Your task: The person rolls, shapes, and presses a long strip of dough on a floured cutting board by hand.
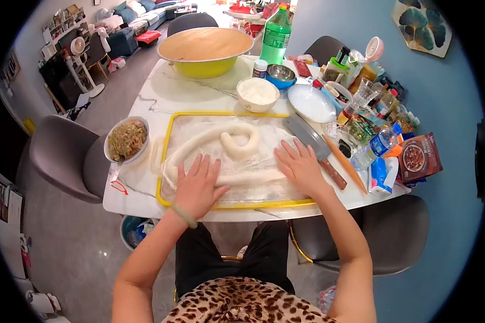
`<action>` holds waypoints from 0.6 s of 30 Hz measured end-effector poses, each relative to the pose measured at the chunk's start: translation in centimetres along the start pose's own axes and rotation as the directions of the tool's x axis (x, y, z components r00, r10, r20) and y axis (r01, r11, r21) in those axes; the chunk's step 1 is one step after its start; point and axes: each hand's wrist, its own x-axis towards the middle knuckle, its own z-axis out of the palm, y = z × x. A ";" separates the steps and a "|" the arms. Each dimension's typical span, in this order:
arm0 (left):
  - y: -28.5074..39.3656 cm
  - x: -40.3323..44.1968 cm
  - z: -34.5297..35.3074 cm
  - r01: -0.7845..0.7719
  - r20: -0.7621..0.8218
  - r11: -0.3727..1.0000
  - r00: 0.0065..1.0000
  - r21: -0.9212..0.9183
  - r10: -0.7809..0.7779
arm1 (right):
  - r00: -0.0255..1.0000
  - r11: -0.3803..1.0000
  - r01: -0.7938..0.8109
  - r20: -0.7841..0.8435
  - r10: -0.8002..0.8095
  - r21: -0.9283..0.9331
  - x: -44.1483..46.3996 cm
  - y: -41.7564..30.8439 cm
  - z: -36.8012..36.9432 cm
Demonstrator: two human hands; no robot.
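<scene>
A long rope of white dough (pixel 248 178) curls into a spiral on a floured cutting board (pixel 237 205) with a yellow rim. My left hand (pixel 196 185) lies flat with fingers spread on the left part of the near stretch of dough. On the right end of that same stretch rests my right hand (pixel 300 167), its fingers stretched out. Just beyond my right hand lies a cleaver (pixel 306 135), its wooden handle pointing toward me. Beside it is a tapered wooden rolling pin (pixel 346 165). Neither hand grips anything.
A bowl of minced filling (pixel 127 139) stands left of the board, a bowl of flour (pixel 257 93) behind it. Farther back are a large covered yellow basin (pixel 206 67) and a green bottle (pixel 276 37). Jars, a white plate (pixel 311 102) and a tissue pack (pixel 380 177) crowd the right side.
</scene>
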 end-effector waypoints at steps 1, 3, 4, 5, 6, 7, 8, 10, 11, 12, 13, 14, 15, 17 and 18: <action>0.2 0.7 -0.1 -0.002 -0.006 1.000 1.000 0.005 0.002 | 0.996 0.998 -0.063 0.057 0.062 0.018 1.5 0.1 0.0; 1.2 2.2 -0.3 0.023 0.055 0.999 0.998 -0.044 -0.021 | 0.986 0.992 -0.125 0.112 0.121 0.034 4.0 -1.0 -0.4; 2.1 2.8 -0.6 0.026 0.057 0.999 0.998 -0.045 -0.023 | 0.986 0.988 -0.135 0.110 0.127 0.075 5.0 -2.3 -1.0; 3.3 3.3 -0.9 0.035 0.127 0.993 0.992 -0.115 -0.020 | 0.985 0.983 -0.140 0.113 0.127 0.119 5.8 -3.5 -1.1; 4.1 3.7 -1.2 0.059 0.195 0.983 0.980 -0.176 -0.024 | 0.978 0.976 -0.177 0.131 0.160 0.129 6.8 -4.6 -0.7; 5.0 4.5 -0.9 0.068 0.203 0.980 0.979 -0.187 -0.029 | 0.983 0.977 -0.149 0.132 0.130 0.152 7.3 -5.6 -0.5; 5.5 5.0 -0.2 0.082 0.211 0.977 0.977 -0.197 -0.040 | 0.949 0.925 -0.291 0.198 0.246 0.246 7.8 -6.6 -0.5; 6.3 4.7 1.4 0.095 0.159 0.986 0.985 -0.139 -0.073 | 0.922 0.857 -0.382 0.084 0.378 0.345 7.3 -7.9 1.2; 6.4 4.2 2.1 0.073 0.101 0.992 0.993 -0.101 -0.063 | 0.939 0.893 -0.330 0.009 0.344 0.305 5.9 -8.0 2.3; 6.0 3.1 2.7 0.090 0.099 0.991 0.992 -0.097 -0.080 | 0.950 0.925 -0.280 -0.066 0.306 0.256 4.4 -8.0 2.8; 5.9 1.4 3.2 0.005 0.000 0.991 1.000 -0.135 -0.005 | 0.974 0.958 -0.203 -0.059 0.219 0.202 2.5 -8.1 2.2; 5.7 -0.1 3.6 -0.090 -0.104 0.983 0.992 -0.163 0.073 | 0.989 0.981 -0.128 -0.052 0.137 0.146 0.6 -8.3 1.1; 5.5 -1.3 3.3 -0.091 -0.110 0.983 0.991 -0.158 0.074 | 0.989 0.981 -0.126 -0.058 0.135 0.145 -0.9 -8.6 0.3; 5.5 -2.9 2.3 -0.157 -0.084 0.968 0.986 -0.196 0.143 | 1.000 0.993 -0.016 -0.002 0.016 0.119 -3.0 -8.7 -0.7; 5.4 -2.3 2.3 -0.138 -0.034 0.971 0.990 -0.196 0.134 | 1.000 0.990 -0.021 -0.011 0.022 0.139 -2.3 -8.2 -0.6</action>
